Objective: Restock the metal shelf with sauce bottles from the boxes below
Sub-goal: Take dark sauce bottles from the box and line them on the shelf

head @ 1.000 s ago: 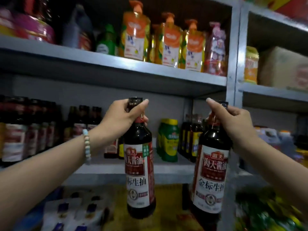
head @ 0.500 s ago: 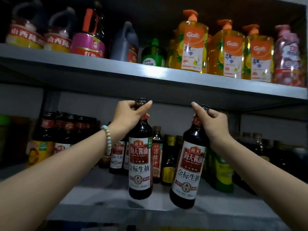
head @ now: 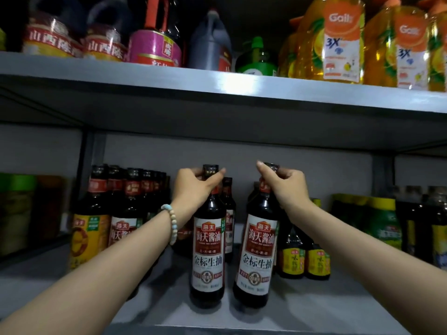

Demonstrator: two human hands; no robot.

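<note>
Head cam: L hand (head: 193, 187) & R hand (head: 285, 187) each grip a soy sauce bottle neck — L bottle (head: 209, 252), R bottle (head: 257, 257) — both over the metal shelf (head: 314, 308).

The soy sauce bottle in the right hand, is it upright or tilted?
Tilted: the bottle held by the right hand leans, its cap further right than its base.

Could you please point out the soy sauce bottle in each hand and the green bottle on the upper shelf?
Left-hand soy sauce bottle (head: 208, 250): head view, on its front label.
Right-hand soy sauce bottle (head: 258, 250): head view, on its front label.
Green bottle (head: 256, 64): head view, on its body.
</note>
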